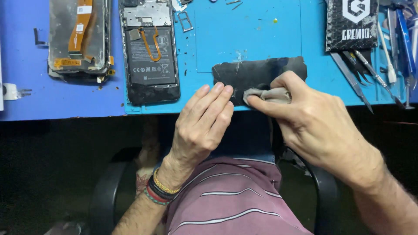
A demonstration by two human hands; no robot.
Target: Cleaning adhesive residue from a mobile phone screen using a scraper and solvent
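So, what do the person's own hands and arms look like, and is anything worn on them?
Both arms are bare, without sleeves or gloves. The left hand has a stack of bracelets at the wrist: a yellow beaded one, a black band, a red one and a green beaded one. The right hand wears nothing, and its forearm is hairy.

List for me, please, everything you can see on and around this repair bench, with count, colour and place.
black panel: one, black, front edge of the mat, under both hands
cloth: one, beige, pressed on the panel
opened phone: one, black with orange flex cable, left part of the mat
screen assembly: one, grey with orange flex cable, far left
work mat: one, blue, covering the bench
card tray: one, silver, right of the opened phone
padded pouch: one, black, upper right
tweezers and tools: several, metal and blue, right edge
striped shirt: one, maroon with white stripes, below
wristbands: several, mixed colours, left wrist
left hand: flat on the panel's edge
right hand: pinching the cloth
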